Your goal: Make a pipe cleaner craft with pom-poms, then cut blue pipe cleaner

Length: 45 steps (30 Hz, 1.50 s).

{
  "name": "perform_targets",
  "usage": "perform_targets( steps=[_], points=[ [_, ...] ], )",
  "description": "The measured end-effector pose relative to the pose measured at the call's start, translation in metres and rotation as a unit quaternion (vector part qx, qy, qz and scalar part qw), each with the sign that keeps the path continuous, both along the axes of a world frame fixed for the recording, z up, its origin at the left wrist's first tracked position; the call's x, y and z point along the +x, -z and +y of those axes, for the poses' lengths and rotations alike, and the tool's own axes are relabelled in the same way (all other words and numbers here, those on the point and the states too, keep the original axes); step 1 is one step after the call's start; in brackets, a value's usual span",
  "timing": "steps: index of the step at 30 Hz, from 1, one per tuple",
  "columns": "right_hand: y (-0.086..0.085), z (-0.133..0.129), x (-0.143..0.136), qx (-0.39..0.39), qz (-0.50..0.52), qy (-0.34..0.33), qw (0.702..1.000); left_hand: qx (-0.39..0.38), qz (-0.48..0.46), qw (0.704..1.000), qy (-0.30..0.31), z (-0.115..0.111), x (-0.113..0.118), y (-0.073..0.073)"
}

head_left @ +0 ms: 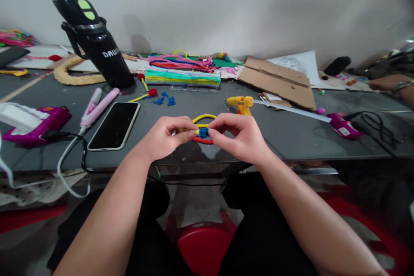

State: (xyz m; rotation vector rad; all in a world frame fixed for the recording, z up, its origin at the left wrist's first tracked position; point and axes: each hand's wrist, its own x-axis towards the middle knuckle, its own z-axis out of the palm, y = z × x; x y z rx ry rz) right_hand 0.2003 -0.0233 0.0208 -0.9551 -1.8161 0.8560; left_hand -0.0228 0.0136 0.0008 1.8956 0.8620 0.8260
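My left hand (170,137) pinches the yellow end of a small fuzzy blue-and-yellow pipe-cleaner piece (203,132) above the table's front edge. From the other side, the thumb and fingertips of my right hand (237,136) close on its blue part. A yellow loop (204,117) and a red-orange curved strand (204,141) show around the piece; whether they are joined to it is hidden by my fingers. Beyond my hands lie several small twisted blue bits (164,99) and a red pompom (152,92) on a yellow stem. A yellow glue gun (241,104) rests behind my right hand.
At left are a phone (114,126), a pink hair straightener (98,108), a purple power socket (40,125) and a black bottle (97,47). Bundled pipe cleaners (183,77) and cardboard (278,79) lie behind. Another person's hand (390,83) is at far right, near a second purple socket (345,126).
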Motion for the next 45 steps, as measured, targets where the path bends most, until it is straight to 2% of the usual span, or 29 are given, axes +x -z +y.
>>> perform_targets(
  steps=[8,12,15,20,26,34,45],
  points=[
    [0.001,-0.002,-0.003,-0.015,-0.003,0.015,1.000,0.001,0.004,1.000,0.002,0.001,0.001,0.000],
    [0.000,-0.001,0.003,-0.014,-0.012,-0.020,1.000,0.006,0.006,1.000,-0.003,0.001,0.001,0.000],
    [0.000,-0.001,0.006,0.017,-0.035,-0.045,0.998,0.014,0.021,1.000,-0.009,0.001,-0.001,0.001],
    [0.002,0.002,0.004,0.105,-0.078,-0.048,0.990,0.020,0.056,0.998,-0.018,0.000,-0.002,0.000],
    [0.004,0.004,0.002,0.117,-0.085,-0.054,0.988,-0.009,0.063,0.998,-0.010,-0.003,0.001,-0.006],
    [0.010,0.007,0.002,0.117,-0.084,-0.055,0.988,-0.034,0.046,0.998,-0.002,-0.003,0.001,-0.005],
    [0.010,0.008,0.003,0.154,-0.086,-0.058,0.983,-0.102,0.013,0.995,-0.005,-0.006,0.004,-0.012]
  ],
)
